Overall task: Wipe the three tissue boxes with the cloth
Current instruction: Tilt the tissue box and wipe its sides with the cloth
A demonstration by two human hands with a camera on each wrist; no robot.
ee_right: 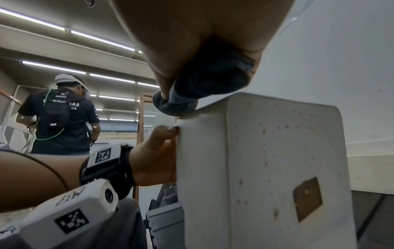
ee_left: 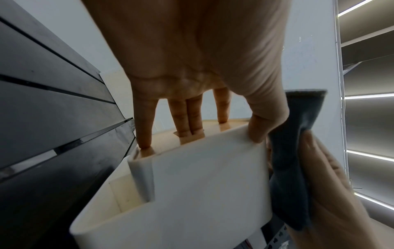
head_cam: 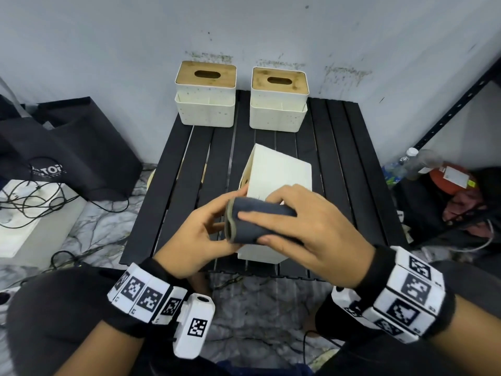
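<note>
A cream tissue box (head_cam: 276, 172) lies tipped on its side near the front of the black slatted table (head_cam: 352, 158). My left hand (head_cam: 200, 234) grips it, with fingers (ee_left: 185, 118) over the wooden lid side and the thumb on the near edge. A folded dark grey cloth (head_cam: 257, 223) is held by my right hand (head_cam: 311, 226) and pressed against the box's upper face. From the right wrist, the cloth (ee_right: 202, 87) sits on the speckled box's (ee_right: 266, 168) top corner. Two more boxes with bamboo lids stand upright at the back, one left (head_cam: 205, 96) and one right (head_cam: 279, 100).
A stained wall runs close behind the table. A black bag (head_cam: 67, 147) and a white unit with tangled cables (head_cam: 32, 218) lie on the floor to the left. A metal rack (head_cam: 447, 118) with a bottle (head_cam: 401, 166) stands right. Another person (ee_right: 61, 114) stands behind me.
</note>
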